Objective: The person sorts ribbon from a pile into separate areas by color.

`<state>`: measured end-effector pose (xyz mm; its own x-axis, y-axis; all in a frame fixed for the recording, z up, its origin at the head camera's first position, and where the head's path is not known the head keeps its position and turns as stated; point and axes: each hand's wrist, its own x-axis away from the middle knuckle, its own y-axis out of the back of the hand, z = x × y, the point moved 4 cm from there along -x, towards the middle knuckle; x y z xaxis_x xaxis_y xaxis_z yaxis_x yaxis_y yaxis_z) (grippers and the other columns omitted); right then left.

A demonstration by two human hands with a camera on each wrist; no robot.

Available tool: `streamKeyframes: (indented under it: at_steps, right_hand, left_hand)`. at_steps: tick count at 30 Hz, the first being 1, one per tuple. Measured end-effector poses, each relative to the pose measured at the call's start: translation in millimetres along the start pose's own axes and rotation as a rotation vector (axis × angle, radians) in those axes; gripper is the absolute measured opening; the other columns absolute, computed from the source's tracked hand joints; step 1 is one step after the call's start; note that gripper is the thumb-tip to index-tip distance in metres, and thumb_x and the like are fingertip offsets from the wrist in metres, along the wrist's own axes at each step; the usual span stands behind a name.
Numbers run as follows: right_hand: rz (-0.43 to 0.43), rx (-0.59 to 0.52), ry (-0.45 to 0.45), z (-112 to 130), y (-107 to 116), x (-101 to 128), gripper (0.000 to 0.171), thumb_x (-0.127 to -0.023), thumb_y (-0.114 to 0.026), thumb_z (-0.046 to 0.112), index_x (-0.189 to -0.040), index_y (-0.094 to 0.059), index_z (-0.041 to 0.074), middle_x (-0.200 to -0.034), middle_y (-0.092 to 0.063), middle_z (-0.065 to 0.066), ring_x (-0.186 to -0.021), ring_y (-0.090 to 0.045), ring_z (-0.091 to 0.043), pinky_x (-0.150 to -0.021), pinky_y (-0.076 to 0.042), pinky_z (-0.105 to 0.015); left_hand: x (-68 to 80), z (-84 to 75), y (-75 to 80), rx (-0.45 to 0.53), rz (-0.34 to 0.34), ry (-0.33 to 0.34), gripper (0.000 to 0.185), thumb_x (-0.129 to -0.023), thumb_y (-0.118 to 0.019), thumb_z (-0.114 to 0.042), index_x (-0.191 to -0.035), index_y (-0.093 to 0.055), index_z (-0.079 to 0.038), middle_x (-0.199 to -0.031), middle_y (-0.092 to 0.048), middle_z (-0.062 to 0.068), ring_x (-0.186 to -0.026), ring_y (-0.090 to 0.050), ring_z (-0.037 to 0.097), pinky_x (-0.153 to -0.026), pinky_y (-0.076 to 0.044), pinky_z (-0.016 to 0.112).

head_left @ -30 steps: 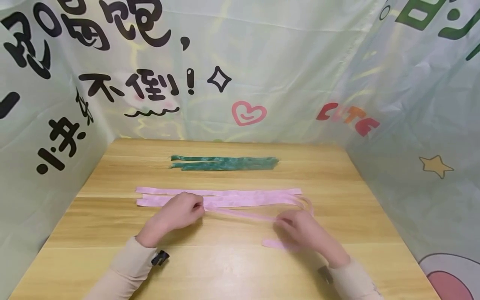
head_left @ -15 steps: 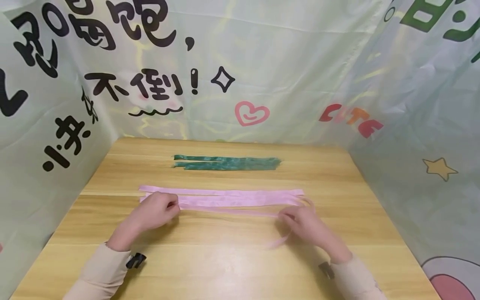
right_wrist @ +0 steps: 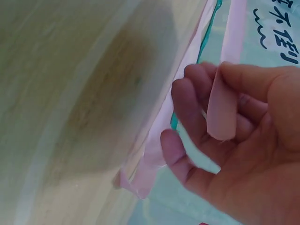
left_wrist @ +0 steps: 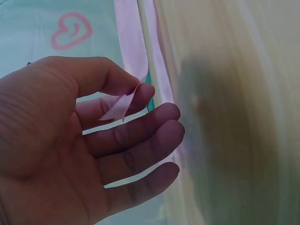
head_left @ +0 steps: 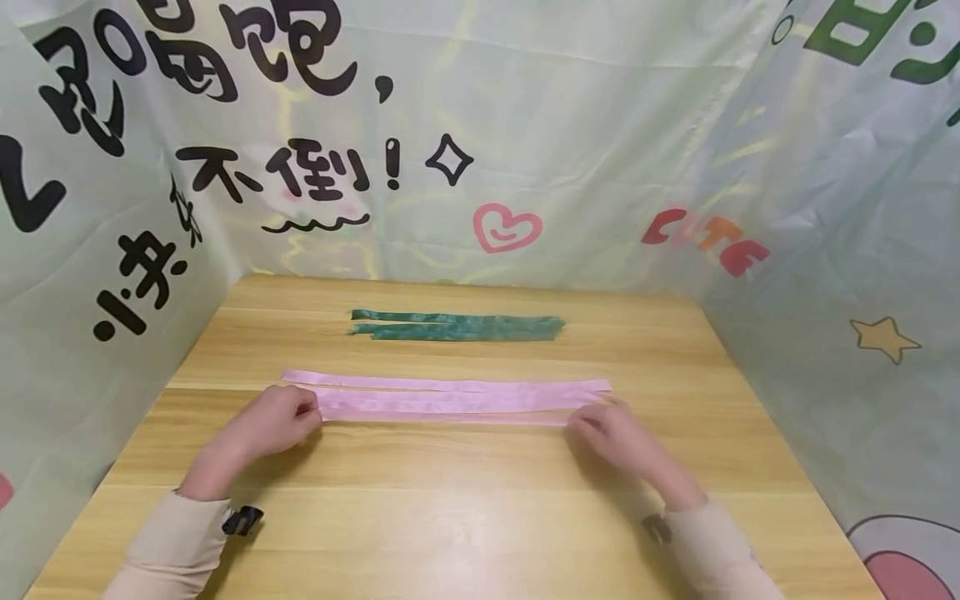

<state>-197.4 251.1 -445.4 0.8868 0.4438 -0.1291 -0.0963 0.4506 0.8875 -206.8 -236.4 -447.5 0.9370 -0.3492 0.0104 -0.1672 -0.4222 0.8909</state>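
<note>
- The wooden table (head_left: 465, 517) fills the lower half of the head view; one table, pale grain, walled on three sides by one printed curtain (head_left: 570, 125) carrying black characters, a pink heart and a star.
- The pink ribbon (head_left: 457, 400) lies across the middle of the frame, satin, flat, folded into about three parallel layers running left to right.
- One green ribbon (head_left: 457, 326) lies above it toward the upper centre, folded into two strips, well apart from the pink one.
- Two hands are in view. The left hand (head_left: 273, 421), at lower left, pinches the pink ribbon's left end between thumb and forefinger, other fingers loosely spread.
- The right hand (head_left: 611, 433), at lower right, pinches the ribbon's right end the same way.
</note>
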Motion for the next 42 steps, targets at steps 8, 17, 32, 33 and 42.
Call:
streamKeyframes:
  at_steps: [8,17,32,33,42]
  right_hand:
    - [0.049,-0.003,-0.112,-7,-1,-4,0.021,-0.101,-0.069,0.015,-0.080,-0.072,0.014,-0.066,-0.053,0.008,-0.068,-0.045,-0.008,-0.067,-0.043,-0.027]
    - [0.074,0.028,-0.190,-12,-4,-8,0.019,-0.099,-0.071,0.016,-0.080,-0.074,0.013,-0.068,-0.061,0.006,-0.067,-0.050,-0.011,-0.068,-0.045,-0.032]
    - [0.042,0.054,-0.217,-12,-5,-10,0.016,-0.093,-0.073,0.011,-0.077,-0.071,0.011,-0.072,-0.065,0.001,-0.067,-0.053,-0.013,-0.066,-0.049,-0.034]
    - [0.036,0.058,-0.217,-12,-5,-11,0.014,-0.093,-0.073,0.011,-0.079,-0.072,0.010,-0.074,-0.067,0.000,-0.068,-0.055,-0.013,-0.067,-0.050,-0.036]
    - [-0.026,0.061,-0.248,-15,9,-13,0.012,-0.095,-0.074,0.014,-0.099,-0.076,0.003,-0.097,-0.075,-0.014,-0.088,-0.070,-0.030,-0.085,-0.058,-0.053]
  left_hand:
    - [-0.1,7.4,-1.7,-0.011,-0.002,0.060,0.028,-0.093,-0.063,-0.009,-0.067,-0.053,-0.016,-0.060,-0.040,-0.006,-0.056,-0.039,0.011,-0.056,-0.032,0.026]
    - [-2.3,8.9,-5.7,-0.048,-0.009,0.078,0.031,-0.092,-0.063,-0.011,-0.065,-0.048,-0.017,-0.059,-0.036,-0.006,-0.057,-0.038,0.012,-0.058,-0.031,0.027]
    - [-0.1,5.6,-7.4,-0.065,-0.031,0.069,0.036,-0.092,-0.067,-0.012,-0.063,-0.047,-0.016,-0.058,-0.035,-0.006,-0.058,-0.038,0.012,-0.058,-0.030,0.028]
    - [-0.1,5.6,-7.6,-0.065,-0.030,0.070,0.035,-0.092,-0.067,-0.012,-0.063,-0.047,-0.016,-0.059,-0.036,-0.006,-0.058,-0.038,0.013,-0.058,-0.031,0.028]
    - [-1.9,4.1,4.6,-0.109,-0.025,0.112,0.015,-0.096,-0.072,-0.019,-0.086,-0.068,-0.008,-0.069,-0.057,0.001,-0.063,-0.049,0.018,-0.060,-0.039,0.033]
